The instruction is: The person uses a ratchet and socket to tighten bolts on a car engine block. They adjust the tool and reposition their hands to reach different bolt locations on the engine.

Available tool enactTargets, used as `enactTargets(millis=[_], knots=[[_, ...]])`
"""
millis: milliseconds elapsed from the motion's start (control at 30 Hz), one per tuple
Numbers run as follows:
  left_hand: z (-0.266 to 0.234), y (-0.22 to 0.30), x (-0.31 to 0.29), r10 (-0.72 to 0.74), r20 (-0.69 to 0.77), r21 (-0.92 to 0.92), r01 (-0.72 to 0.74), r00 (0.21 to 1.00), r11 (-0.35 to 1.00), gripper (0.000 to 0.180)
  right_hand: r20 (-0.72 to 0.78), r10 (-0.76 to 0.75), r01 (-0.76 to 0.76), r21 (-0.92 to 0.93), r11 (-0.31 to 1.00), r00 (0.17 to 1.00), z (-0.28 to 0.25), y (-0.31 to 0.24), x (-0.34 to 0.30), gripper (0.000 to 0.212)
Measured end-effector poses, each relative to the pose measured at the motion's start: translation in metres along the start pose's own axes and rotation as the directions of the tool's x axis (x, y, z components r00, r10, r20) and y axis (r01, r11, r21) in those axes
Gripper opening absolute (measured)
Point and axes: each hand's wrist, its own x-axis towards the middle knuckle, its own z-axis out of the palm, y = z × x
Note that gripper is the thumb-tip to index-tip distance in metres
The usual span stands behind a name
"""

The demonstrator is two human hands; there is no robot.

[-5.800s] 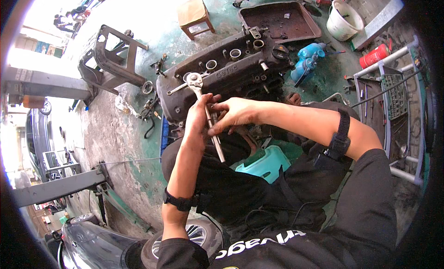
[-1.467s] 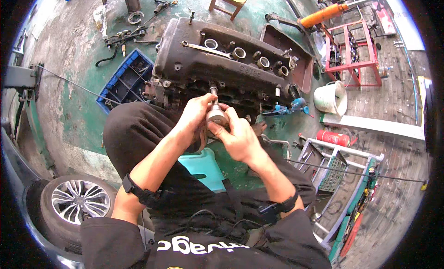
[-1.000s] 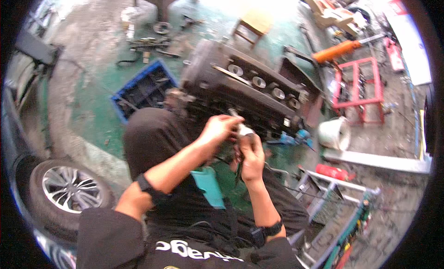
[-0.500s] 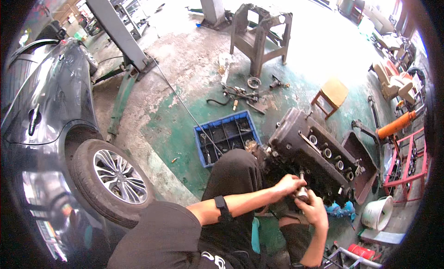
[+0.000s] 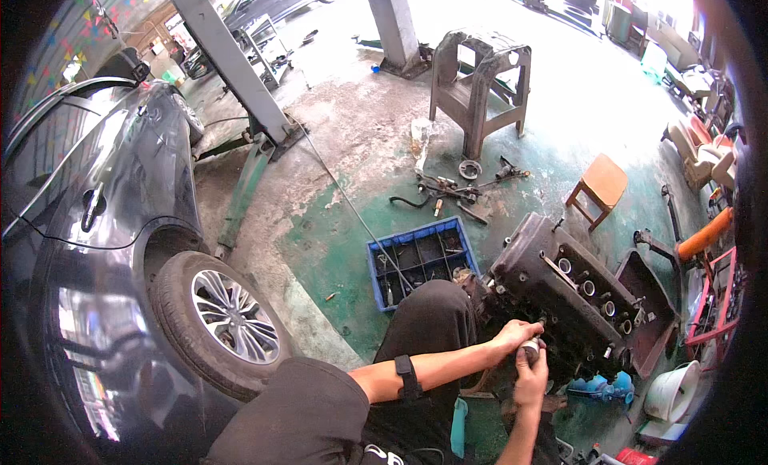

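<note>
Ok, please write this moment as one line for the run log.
left grip: on tool, far end | right grip: on tool, near end | engine: ahead of both grips | crate: left of engine

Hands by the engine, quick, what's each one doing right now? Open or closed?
Left hand: closed on the metal tool, at the end near the engine.
Right hand: closed, holding the same tool farther from the engine.

silver tool (image 5: 530,350) now at the side of the engine (image 5: 544,261), no longer over its top, view swung left, engine farther right, more of the dark car (image 5: 104,217) showing
</note>
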Motion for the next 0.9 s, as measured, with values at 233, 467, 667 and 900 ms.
enactTargets(millis=[233,467,667,900], knots=[[0.015,0.006,-0.001,0.037,0.037,0.080,-0.040,0.999,0.996,0.037,-0.200,-0.193,0.094,-0.423,0.901,0.961,-0.045,-0.020,0.001,0.030],[0.012,0.009,-0.010,0.135,0.074,0.242,-0.149,0.988,0.959,0.027,-0.566,0.148,0.123,0.412,0.903,0.811,0.026,0.009,-0.019,0.029],[-0.005,0.007,-0.003,0.265,0.004,0.308,-0.253,0.964,0.917,0.031,-0.138,0.062,-0.066,-0.025,0.998,0.988,0.007,-0.007,-0.002,0.033],[0.008,0.026,-0.025,0.100,0.029,0.119,-0.103,0.995,0.988,0.031,-0.104,-0.272,0.167,-0.571,0.804,0.957,-0.033,-0.028,0.006,0.051]])
